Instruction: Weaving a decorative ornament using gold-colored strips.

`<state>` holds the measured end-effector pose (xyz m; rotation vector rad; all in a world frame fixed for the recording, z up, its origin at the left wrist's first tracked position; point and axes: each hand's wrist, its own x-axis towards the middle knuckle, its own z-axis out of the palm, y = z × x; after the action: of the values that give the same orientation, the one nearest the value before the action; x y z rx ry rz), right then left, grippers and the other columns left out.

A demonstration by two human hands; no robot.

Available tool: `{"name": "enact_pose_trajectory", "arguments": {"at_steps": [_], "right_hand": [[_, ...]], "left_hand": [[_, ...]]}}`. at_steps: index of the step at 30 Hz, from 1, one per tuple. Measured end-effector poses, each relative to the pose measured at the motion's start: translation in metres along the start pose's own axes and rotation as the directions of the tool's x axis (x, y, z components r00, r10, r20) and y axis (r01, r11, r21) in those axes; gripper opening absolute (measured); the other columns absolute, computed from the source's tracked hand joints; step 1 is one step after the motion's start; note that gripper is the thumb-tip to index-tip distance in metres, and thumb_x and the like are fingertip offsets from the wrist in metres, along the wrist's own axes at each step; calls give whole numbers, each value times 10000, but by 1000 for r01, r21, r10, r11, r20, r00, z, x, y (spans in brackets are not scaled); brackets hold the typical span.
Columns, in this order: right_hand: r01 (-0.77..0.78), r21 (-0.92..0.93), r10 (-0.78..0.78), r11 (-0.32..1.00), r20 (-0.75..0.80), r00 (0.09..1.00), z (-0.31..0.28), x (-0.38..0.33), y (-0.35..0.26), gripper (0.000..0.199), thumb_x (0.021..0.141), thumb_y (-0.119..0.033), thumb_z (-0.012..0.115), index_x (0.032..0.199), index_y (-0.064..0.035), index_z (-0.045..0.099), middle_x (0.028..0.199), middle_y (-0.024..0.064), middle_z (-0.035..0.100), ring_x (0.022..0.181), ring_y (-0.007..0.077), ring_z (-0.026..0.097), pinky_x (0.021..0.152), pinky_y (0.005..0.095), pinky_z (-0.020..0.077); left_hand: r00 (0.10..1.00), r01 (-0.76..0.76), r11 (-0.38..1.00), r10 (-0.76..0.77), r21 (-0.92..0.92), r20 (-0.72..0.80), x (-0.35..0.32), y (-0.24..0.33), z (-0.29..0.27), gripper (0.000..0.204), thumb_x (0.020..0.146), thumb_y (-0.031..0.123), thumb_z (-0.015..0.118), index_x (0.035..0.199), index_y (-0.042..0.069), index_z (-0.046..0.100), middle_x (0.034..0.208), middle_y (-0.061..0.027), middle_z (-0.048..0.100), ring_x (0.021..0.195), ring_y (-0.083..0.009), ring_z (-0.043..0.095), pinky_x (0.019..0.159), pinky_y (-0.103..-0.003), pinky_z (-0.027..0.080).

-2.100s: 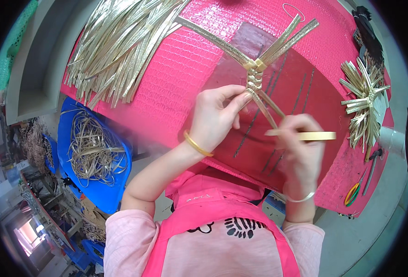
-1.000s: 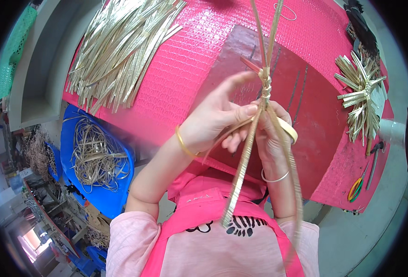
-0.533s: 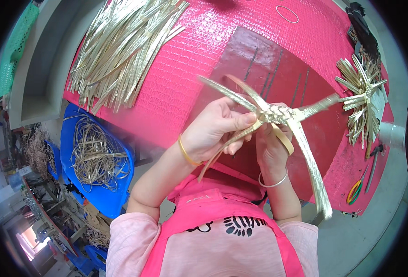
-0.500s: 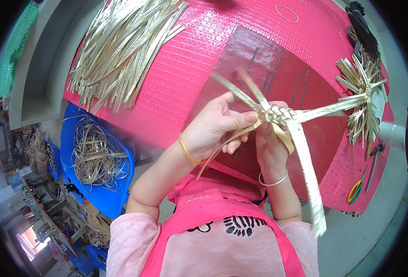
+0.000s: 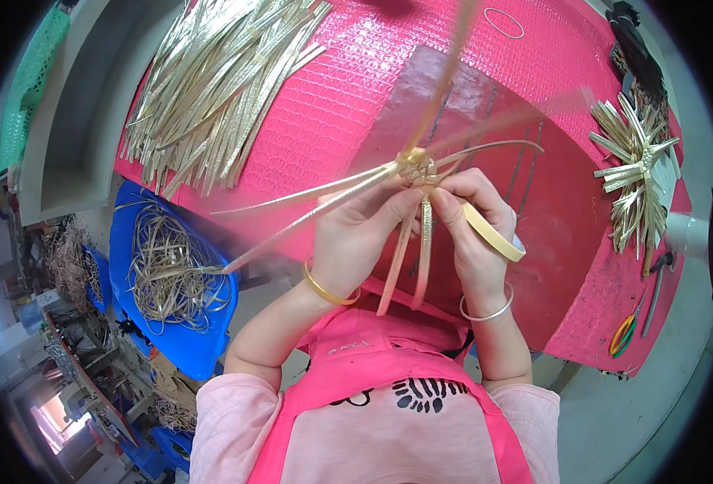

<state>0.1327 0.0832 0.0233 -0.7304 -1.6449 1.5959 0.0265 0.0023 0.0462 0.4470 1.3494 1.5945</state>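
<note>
Above the dark red board [image 5: 562, 202], both my hands hold a small woven knot of gold strips [image 5: 417, 168]. My left hand [image 5: 352, 242] pinches its left lower side between thumb and fingers. On the right side, my right hand [image 5: 479, 234] closes on the weave, thumb against it. Long gold strip ends [image 5: 308, 192] stick out left, up and right; some are blurred by motion. Two shorter ends [image 5: 422, 258] hang down between the hands. A pale yellow band [image 5: 493, 234] curves out by my right fingers; where it begins is hidden.
A large pile of gold strips [image 5: 219, 97] lies on the pink-covered table [image 5: 292, 153] at far left. A blue bin [image 5: 207, 347] holds tangled strips. At right are a bundle of gold woven pieces [image 5: 637, 173], scissors [image 5: 624, 332] and a dark-headed tool [image 5: 654, 294].
The woven knot has turned in my hands and moved left and slightly up. Its long ends now point left and up. My right hand has come up beside my left.
</note>
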Motion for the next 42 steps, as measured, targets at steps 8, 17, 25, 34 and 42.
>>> {"name": "enact_pose_trajectory", "arguments": {"at_steps": [8,17,25,34,42], "right_hand": [[-48,661,316,748,-291,903,23,1,1,78,775,-80,528,768,-19,482,702,37,496,675,95,463,617,212,374],[215,-562,-335,799,-120,935,-41,-8,-44,221,638,-115,664,797,-46,528,796,66,544,708,181,516,649,281,386],[-24,-311,70,950,138,988,-25,-9,-73,285,620,-211,699,760,-16,544,686,53,553,672,164,522,605,292,384],[20,-164,2,986,133,991,-20,-24,-38,170,730,-49,385,802,19,525,764,107,523,701,186,485,656,295,386],[-190,-61,197,980,162,967,-19,-8,-9,135,772,-33,430,824,2,549,775,38,487,687,95,442,633,208,354]], "left_hand": [[992,91,690,2,-718,127,13,-19,9,127,793,88,502,891,12,531,729,-73,571,639,-155,566,576,-248,477],[845,-276,720,-134,636,518,81,35,-24,174,740,117,573,820,-38,577,692,-64,588,556,-109,519,536,-219,421],[655,-674,173,-310,718,690,89,42,-14,119,654,95,594,760,41,602,616,-100,562,573,-228,548,565,-327,439],[919,-317,56,266,947,292,30,-8,-27,145,685,179,594,742,52,555,665,-75,508,689,-241,503,607,-347,412],[995,34,964,-58,263,84,22,-36,-26,187,798,155,502,866,-19,510,810,-115,576,635,-149,569,565,-236,452]]}}
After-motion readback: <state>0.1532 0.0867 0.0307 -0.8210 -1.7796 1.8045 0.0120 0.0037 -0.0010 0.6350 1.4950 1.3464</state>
